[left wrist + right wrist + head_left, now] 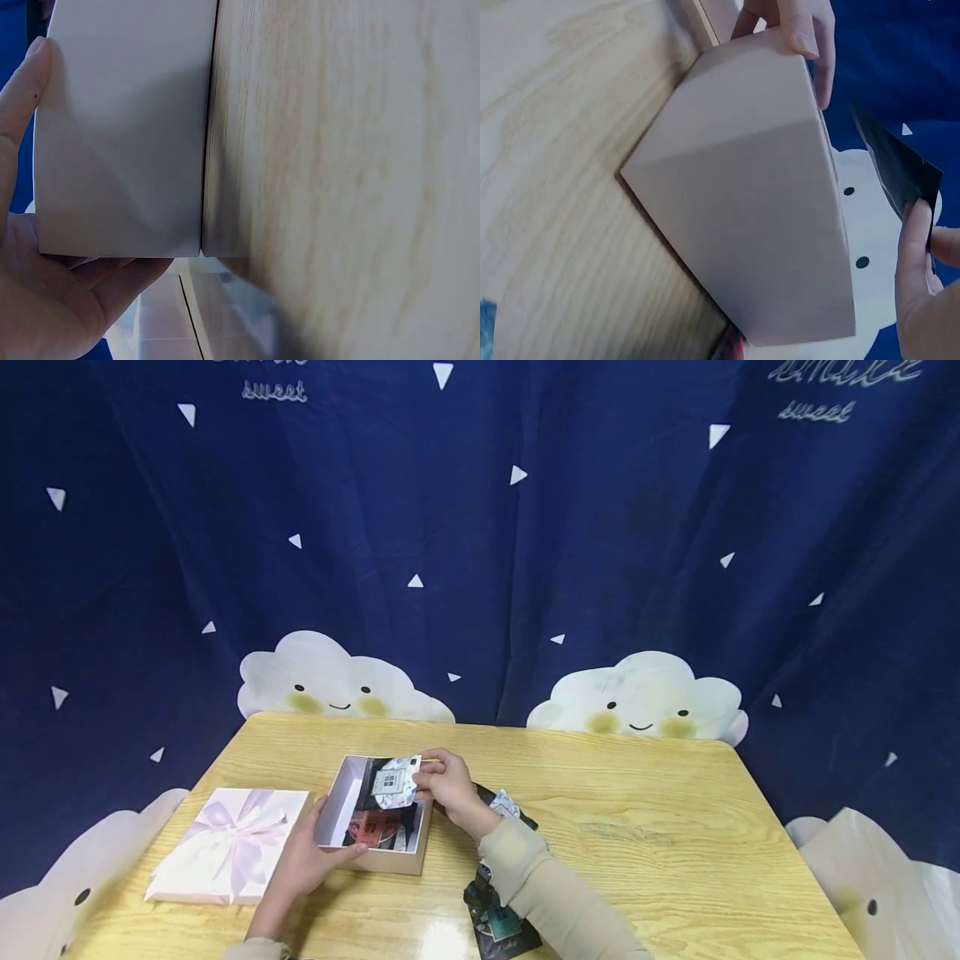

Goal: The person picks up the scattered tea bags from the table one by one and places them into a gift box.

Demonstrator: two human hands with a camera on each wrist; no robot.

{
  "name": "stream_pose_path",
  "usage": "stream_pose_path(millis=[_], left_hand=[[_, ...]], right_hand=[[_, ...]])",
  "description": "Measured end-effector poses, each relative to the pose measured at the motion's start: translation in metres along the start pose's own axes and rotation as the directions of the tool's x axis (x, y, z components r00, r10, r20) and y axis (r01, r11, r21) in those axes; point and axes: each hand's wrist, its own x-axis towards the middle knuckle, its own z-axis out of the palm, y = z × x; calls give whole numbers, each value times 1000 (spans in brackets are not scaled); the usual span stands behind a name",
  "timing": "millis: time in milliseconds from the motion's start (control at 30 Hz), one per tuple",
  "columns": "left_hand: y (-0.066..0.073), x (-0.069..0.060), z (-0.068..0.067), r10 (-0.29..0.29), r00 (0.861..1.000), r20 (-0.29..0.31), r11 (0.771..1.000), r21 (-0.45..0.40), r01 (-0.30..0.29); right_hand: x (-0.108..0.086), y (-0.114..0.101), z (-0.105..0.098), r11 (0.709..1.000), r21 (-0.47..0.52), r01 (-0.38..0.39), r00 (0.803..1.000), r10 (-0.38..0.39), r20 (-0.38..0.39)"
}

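Note:
An open pale pink gift box [393,862] stands on the table, with a black packet with a red label [378,828] lying inside. My left hand [307,860] grips the box at its near left corner, thumb along the front rim and fingers on the left side. Over the box, my right hand [450,785] pinches a flat packet [393,783] with a white patterned front and a black back. In the right wrist view this packet [900,165] is held up, apart from the box wall [742,217].
Left of the box lies its white lid [232,843] with a pink ribbon bow. Black packets lie right of the box, partly under my right arm, one with a green label [504,927]. A blue curtain [480,527] hangs behind the wooden table [675,843].

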Motion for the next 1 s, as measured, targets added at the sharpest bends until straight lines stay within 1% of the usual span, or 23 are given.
stream_pose_path(millis=[167, 200, 267, 467, 533, 633, 833, 1000], left_hand=[[0, 0, 0, 2, 1000, -4, 1000, 0, -2], [-1, 0, 1, 1, 1000, -3, 1000, -2, -1], [-2, -1, 1, 1, 1000, -2, 1000, -5, -1], [-3, -2, 2, 13, 1000, -4, 1000, -14, -13], [-3, -2, 2, 19, 1000, -6, 1000, -13, -20], [-2, -1, 2, 26, 1000, -8, 1000, -8, -26], [-2, 0, 2, 29, 1000, -5, 1000, 9, -29], [-3, 0, 1, 18, 1000, -6, 1000, 21, -18]], right_hand=[[-6, -5, 12, 999, 32, -1, 1000, 1, 9], [-6, -3, 13, 1000, 26, -7, 1000, 7, 5], [-11, -5, 17, 1000, 15, -21, 1000, 21, -1], [-6, 13, 21, 999, -16, -49, 999, 49, -2], [-4, 18, 20, 998, -11, -62, 998, 62, 14], [-5, 18, 18, 997, -10, -80, 996, 80, 27], [-11, 9, 6, 998, 15, -63, 996, 62, 59], [-15, 0, -5, 998, 2, -60, 992, 59, 110]])
